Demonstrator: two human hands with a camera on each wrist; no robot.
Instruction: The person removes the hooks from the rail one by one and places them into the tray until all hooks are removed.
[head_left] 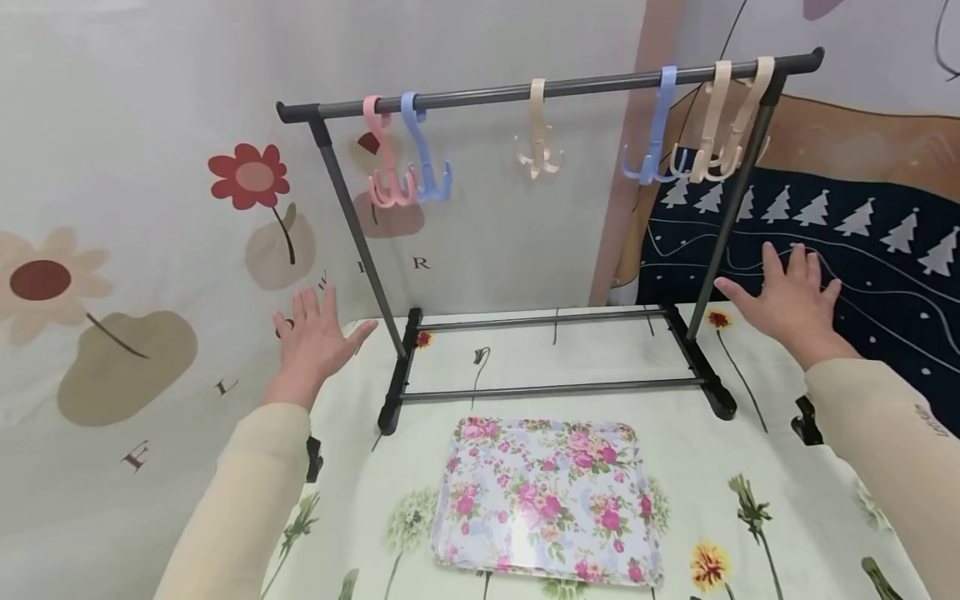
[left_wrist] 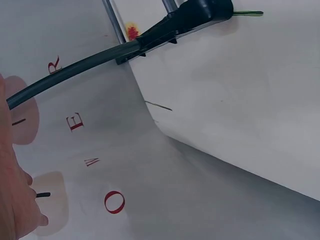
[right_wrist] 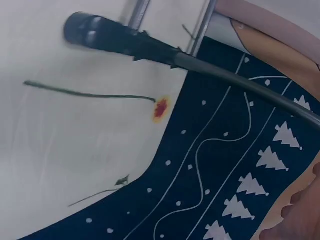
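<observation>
A dark grey garment rack [head_left: 570,86] with black feet stands on the table. From its top bar hang a pink hook [head_left: 388,158], a blue hook [head_left: 426,154], a beige hook [head_left: 537,133], another blue hook [head_left: 660,129] and two beige hooks [head_left: 711,125] close together at the right end. My left hand [head_left: 311,337], fingers spread, is held beside the rack's left post, touching nothing that I can see. On the other side my right hand [head_left: 791,304] is spread beyond the right post, holding nothing. Each wrist view shows only part of the hand.
In front of the rack lies a flat, shiny floral-patterned stack [head_left: 543,500], perhaps folded in plastic. A flower-printed cloth [head_left: 345,533] covers the table. Behind and to the left hangs a light curtain [head_left: 150,125]; a dark blue tree-patterned cloth [head_left: 862,250] is at the right.
</observation>
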